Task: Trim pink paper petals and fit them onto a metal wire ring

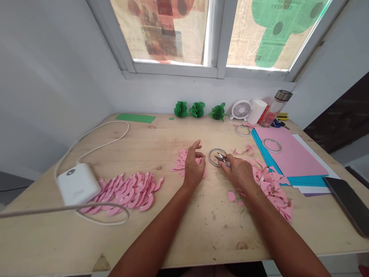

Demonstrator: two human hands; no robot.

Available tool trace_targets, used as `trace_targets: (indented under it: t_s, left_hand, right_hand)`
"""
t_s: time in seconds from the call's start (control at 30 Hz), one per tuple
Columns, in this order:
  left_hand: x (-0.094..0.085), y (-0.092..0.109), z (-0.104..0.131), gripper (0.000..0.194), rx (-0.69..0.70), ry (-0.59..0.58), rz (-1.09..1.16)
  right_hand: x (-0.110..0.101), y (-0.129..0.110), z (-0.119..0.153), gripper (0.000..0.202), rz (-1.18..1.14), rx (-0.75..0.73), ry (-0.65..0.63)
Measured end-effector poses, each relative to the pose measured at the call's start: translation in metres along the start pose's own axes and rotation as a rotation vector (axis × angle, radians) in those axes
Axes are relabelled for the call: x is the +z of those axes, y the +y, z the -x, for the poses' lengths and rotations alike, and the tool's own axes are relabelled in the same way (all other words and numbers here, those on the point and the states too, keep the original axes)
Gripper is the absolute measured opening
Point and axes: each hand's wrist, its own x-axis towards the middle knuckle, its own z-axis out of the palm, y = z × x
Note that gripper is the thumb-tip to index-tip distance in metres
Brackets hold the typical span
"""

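Note:
My right hand is closed around a small pair of scissors, its dark pointed blades a little apart. Below the blades lies a roll of tape on the wooden table. My left hand is bent in a pinch, thumb and fingertip together; whatever is between them, if anything, is too small to make out. It hovers over or beside a small pile of pink paper petals, hiding part of it. Curly pink paper scraps lie to the right, partly behind my right forearm.
A larger pile of curved pink paper strips lies left, beside a white box with a looping cable. Green paper pompoms, a small fan and a glass bottle line the back. Right are paper sheets and a phone.

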Motion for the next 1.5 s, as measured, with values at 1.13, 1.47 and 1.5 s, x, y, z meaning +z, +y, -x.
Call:
trace_targets:
  t_s: [1.13, 1.47, 1.5]
  left_hand:
    - [0.003, 0.001, -0.006, 0.056, -0.235, 0.087, 0.370]
    - [-0.003, -0.007, -0.011, 0.049, -0.213, 0.305, 0.315]
    - [-0.003, -0.007, -0.011, 0.049, -0.208, 0.315, 0.315]
  right_hand:
    - [0.006, 0.003, 0.000, 0.025, -0.303, -0.142, 0.204]
    - [0.016, -0.016, 0.006, 0.019, -0.315, -0.516, 0.136]
    - [0.016, -0.018, 0.006, 0.019, -0.300, -0.530, 0.132]
